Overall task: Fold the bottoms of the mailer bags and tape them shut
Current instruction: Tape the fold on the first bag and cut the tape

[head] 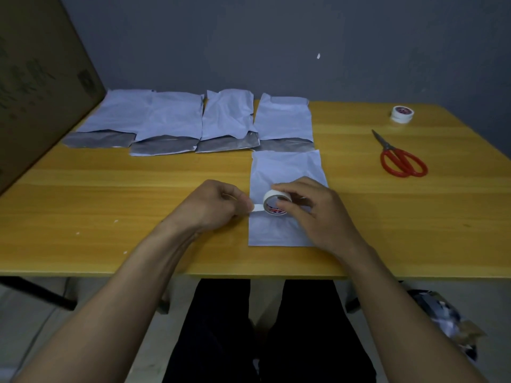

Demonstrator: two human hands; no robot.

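Writing on the tape: the small round roll of white tape (277,201) has a red and blue mark inside its ring. It is too small for me to read.
Writing on the box: the big brown cardboard box (41,78) at my left has dark print on its side, too blurry to read.
My right hand (318,214): my fingers curl round the roll and hold it over the bag.
My left hand (218,205): my thumb and finger pinch the loose end of the short flat white strip (257,208) that comes off the roll.
The bag I work on: the thin white plastic mailer bag (284,170) lies flat and crinkly on the table, under both my hands and near the front edge.
Other bags: four more white crinkly bags (171,120) lie side by side at the back. Each has a shiny grey band at its near end.
Table: the smooth yellow wooden table (110,189) has long pale stripes.
Scissors: the red-handled metal scissors (401,158) lie at my right, well apart from the bag.
Spare tape: a second white tape roll (402,114) with a red mark lies flat near the far right corner.
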